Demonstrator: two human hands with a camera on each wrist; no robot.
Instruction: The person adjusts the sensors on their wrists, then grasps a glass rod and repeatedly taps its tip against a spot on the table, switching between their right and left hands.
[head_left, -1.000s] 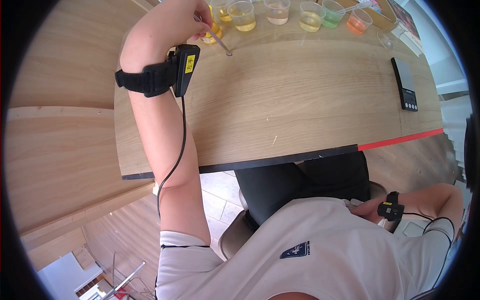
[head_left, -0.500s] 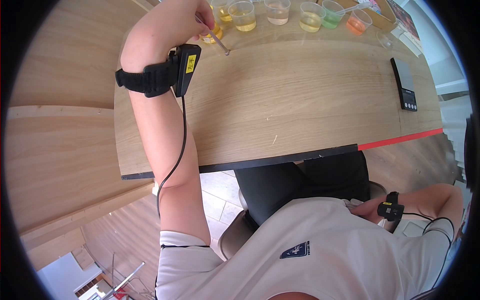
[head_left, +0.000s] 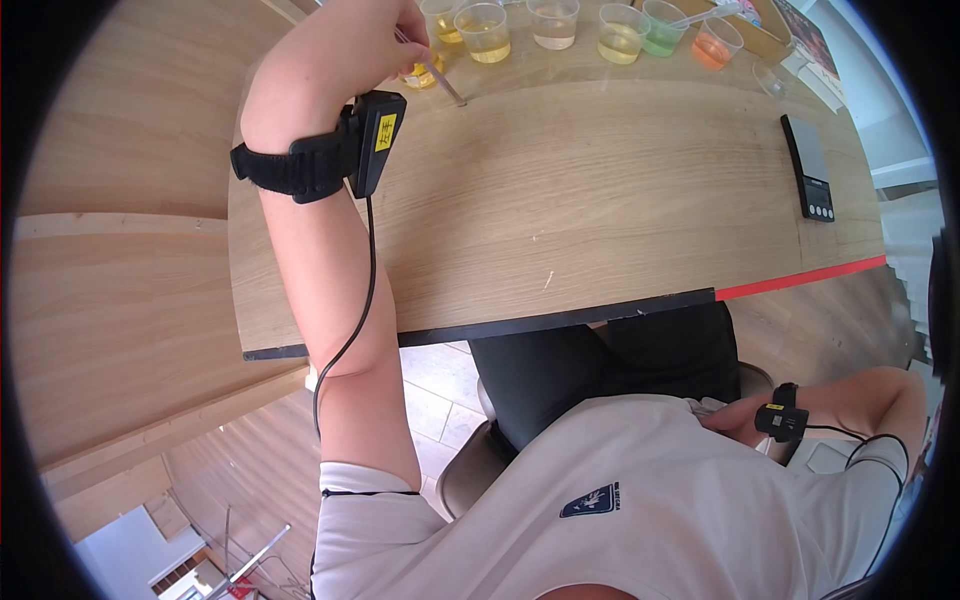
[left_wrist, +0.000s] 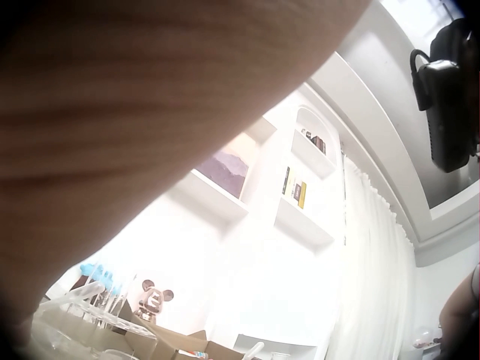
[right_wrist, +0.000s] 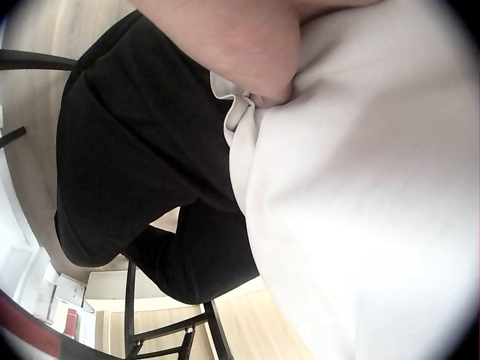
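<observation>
At the far left of the table, my left hand (head_left: 385,45) pinches a thin grey rod (head_left: 445,84) in the head view. The rod slants down to the right, its lower tip right at the tabletop. Just behind it, partly hidden by the fingers, stands a container of yellow liquid (head_left: 425,73). A clear cup of pale yellow liquid (head_left: 483,42) is to the right of the rod. My right hand (head_left: 735,418) lies at the waist against the shirt hem (right_wrist: 244,124), its fingers mostly hidden in the cloth.
Along the far edge stand more clear cups, with pinkish (head_left: 554,28), yellowish (head_left: 621,42), green (head_left: 662,40) and orange liquid (head_left: 714,52). A pocket scale (head_left: 808,165) lies at the right. In the left wrist view, a test tube rack (left_wrist: 112,319) and a cardboard box (left_wrist: 165,337) show.
My left wrist has turned slightly, and the rod's lower tip has shifted a little to the right and away from me. The right hand stays at the waist.
</observation>
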